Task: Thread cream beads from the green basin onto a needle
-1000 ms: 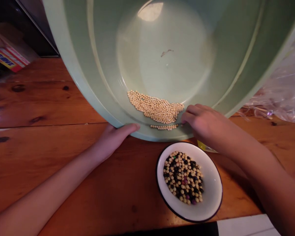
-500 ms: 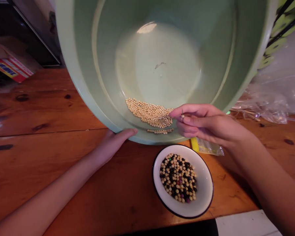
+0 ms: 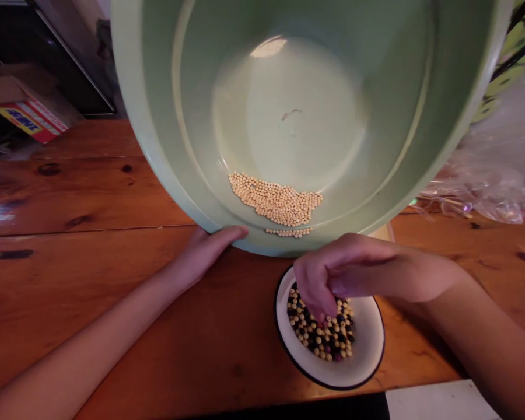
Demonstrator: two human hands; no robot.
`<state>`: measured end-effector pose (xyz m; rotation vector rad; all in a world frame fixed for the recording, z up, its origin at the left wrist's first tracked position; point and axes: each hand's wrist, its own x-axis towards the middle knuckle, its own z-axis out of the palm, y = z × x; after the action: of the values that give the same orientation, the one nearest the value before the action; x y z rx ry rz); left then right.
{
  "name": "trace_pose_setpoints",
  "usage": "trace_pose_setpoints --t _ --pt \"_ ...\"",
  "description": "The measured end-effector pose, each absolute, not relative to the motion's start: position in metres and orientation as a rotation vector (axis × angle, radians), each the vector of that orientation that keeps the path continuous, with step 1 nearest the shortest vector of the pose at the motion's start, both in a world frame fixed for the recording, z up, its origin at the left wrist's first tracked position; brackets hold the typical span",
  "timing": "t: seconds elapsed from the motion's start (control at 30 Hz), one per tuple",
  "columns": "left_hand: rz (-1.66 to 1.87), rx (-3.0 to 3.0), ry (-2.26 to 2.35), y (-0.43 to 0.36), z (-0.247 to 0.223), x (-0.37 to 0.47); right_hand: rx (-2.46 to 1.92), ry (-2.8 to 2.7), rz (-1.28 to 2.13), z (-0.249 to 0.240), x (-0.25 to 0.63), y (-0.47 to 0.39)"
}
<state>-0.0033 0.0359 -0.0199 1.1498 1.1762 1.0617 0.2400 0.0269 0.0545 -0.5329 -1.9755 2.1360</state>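
My left hand (image 3: 210, 251) grips the near rim of a large green basin (image 3: 315, 134), thumb inside and the other fingers hidden beneath. The basin is tilted towards me, and many pale beads (image 3: 280, 201) have gathered along its lower side, with a thin row in the groove below them. Over a white bowl (image 3: 367, 338) with a dark rim, my right hand (image 3: 332, 274) points its closed fingers down at the mixed beads (image 3: 324, 335), which are pale, black and a few purple. Whatever those fingertips hold, if anything, cannot be seen.
Everything rests on a wooden table (image 3: 157, 350). Clear plastic bags (image 3: 490, 181) lie at the right behind the basin. A cardboard box (image 3: 30, 111) with a red and yellow print stands at the far left. A white surface (image 3: 437, 399) shows at the bottom right.
My right hand has moved from inside the basin's near side, where it pinched a pale bead, down over the bowl. My left hand keeps its hold on the rim.
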Motion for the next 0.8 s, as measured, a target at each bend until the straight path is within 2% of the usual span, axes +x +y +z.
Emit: trace_pose_setpoints --t 0.2,0.33,0.43,0.6,0.8 --pt "1.056 1.142 1.178 0.035 -0.016 -0.002 -0.416 -2.087 2.068 0.054 0.239 0.029" --pt "1.027 1.119 1.194 0.036 -0.017 -0.003 -0.455 -1.920 1.955 0.054 0.242 0.029" --pt "1.012 1.100 1.242 0.036 -0.018 -0.004 -0.786 -1.832 1.601 0.052 0.246 0.032" --pt "1.004 1.100 1.220 0.036 -0.017 -0.004 -1.249 -2.123 0.872 0.042 0.249 0.042" --pt "1.012 1.128 1.256 0.035 -0.013 -0.002 -1.323 -2.544 0.495 0.034 0.248 0.047"
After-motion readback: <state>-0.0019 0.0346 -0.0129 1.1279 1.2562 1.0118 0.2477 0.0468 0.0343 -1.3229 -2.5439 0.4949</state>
